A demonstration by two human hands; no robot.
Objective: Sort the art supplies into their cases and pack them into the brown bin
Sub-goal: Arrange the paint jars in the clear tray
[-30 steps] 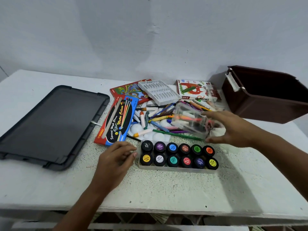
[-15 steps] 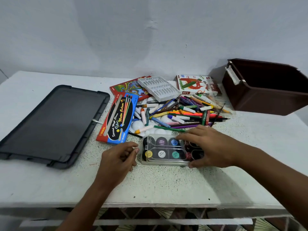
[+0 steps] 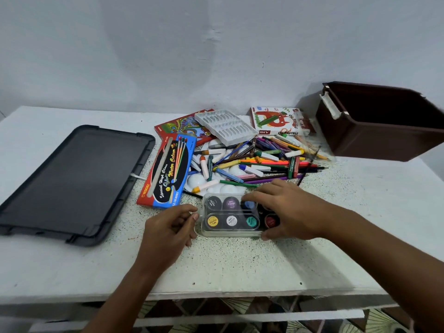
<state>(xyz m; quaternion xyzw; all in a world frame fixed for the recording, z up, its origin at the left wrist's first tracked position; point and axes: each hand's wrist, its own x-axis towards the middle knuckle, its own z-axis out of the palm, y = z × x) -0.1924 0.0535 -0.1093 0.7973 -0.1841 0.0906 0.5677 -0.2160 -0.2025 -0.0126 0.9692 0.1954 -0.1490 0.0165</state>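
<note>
Nearest me, the person's left hand (image 3: 171,225) rests on the white tabletop (image 3: 240,265) with its fingers loosely curled, fingertips against the left end of the paint case (image 3: 230,216), steadying it more than gripping it. The right hand (image 3: 286,209) lies over the right half of that case, fingers spread flat across the top and thumb hooked at the near edge, pressing down rather than closing round anything. A second ago that hand carried the clear lid (image 3: 231,207) in the air above the open pots; now the lid sits over the paint pots (image 3: 231,221), which show through it in two rows. I would say the lid is being snapped home, so the paints are the first set cased, though I cannot tell whether it has fully clicked shut. Just beyond the case lies the jumble of loose crayons and pens (image 3: 264,162) on a white palette (image 3: 204,182), all still unsorted. To the left of the heap is the blue water colour box (image 3: 168,169), with a red box (image 3: 185,124) behind it, a grey ribbed tray (image 3: 225,126) propped on the pile, and the oil pastels box (image 3: 276,120) further right. The dark bin lid (image 3: 69,179) lies flat at the far left. The brown bin (image 3: 382,121) stands at the far right, well apart from the case, and from here nothing shows inside it, so most of the job remains.
</note>
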